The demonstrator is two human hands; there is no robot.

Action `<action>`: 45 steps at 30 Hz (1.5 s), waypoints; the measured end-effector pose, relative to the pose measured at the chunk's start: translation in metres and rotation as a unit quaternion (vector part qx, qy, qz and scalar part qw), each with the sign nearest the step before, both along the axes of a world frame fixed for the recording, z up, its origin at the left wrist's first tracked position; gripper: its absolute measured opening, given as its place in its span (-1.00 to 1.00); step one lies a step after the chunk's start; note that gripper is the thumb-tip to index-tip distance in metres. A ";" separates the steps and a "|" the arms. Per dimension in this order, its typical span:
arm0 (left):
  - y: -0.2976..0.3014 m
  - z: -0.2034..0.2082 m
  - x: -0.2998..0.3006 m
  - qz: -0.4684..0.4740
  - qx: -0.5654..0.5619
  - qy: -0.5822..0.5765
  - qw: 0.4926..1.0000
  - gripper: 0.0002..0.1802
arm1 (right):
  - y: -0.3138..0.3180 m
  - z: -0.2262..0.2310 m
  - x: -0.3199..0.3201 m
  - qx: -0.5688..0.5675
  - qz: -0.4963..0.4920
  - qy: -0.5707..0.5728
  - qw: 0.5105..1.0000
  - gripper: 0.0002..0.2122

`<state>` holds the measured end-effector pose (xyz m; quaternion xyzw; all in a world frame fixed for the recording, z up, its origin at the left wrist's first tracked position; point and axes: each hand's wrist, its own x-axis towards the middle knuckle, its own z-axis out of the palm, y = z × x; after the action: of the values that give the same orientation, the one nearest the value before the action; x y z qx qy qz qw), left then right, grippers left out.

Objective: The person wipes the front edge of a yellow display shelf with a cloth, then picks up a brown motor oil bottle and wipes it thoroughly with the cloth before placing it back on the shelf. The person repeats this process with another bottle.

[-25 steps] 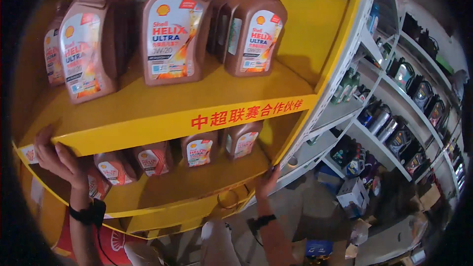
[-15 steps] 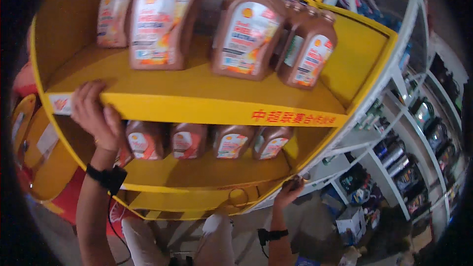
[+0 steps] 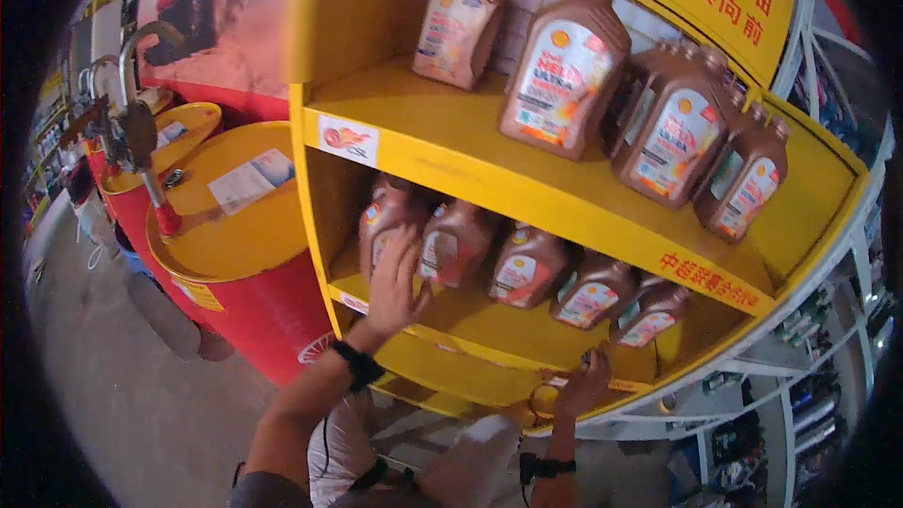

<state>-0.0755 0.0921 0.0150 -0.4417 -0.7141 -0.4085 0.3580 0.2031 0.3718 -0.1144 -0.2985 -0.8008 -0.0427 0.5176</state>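
Observation:
My left hand [image 3: 395, 287] reaches into the lower shelf with its fingers stretched out, in front of the leftmost brown oil bottle [image 3: 387, 208]. Whether the fingertips touch that bottle I cannot tell. Beside it stands another brown bottle [image 3: 456, 243], with several alike in a row to the right. At the lower shelf's right front edge is my right hand [image 3: 585, 386], its fingers curled around a small dark thing, too blurred to name. Larger brown bottles [image 3: 567, 71] stand upright on the upper shelf [image 3: 414, 113].
Left of the yellow rack stands a red drum [image 3: 249, 310] with a yellow top; a metal hand pump [image 3: 136, 132] rises by it. A ring-shaped thing [image 3: 544, 401] shows near my right hand. White metal shelving [image 3: 828, 339] with stock lies to the right.
My left hand has left the upper shelf's front edge and gone down to the lower bottles. My right hand stays low by the rack. The view has swung left, bringing the drums in.

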 end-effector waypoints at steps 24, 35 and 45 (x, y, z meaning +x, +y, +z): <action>-0.107 -0.147 -0.034 0.012 0.031 -0.214 0.976 -0.39 | -0.258 0.015 -0.249 -0.071 0.396 -0.161 0.901 -0.54; -0.120 -0.184 0.065 0.056 0.092 -0.286 0.952 -0.54 | -0.283 0.024 -0.280 -0.019 0.468 -0.163 0.868 -0.63; -0.185 -0.194 0.109 -0.016 0.036 -0.384 0.922 -0.66 | -0.324 0.196 -0.309 -0.206 0.487 0.195 0.827 -0.63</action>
<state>0.0333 -0.0930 -0.1789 -0.2491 -0.7744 -0.5779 0.0656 -0.1056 0.0476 0.0813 0.0282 -0.7152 0.4391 0.5430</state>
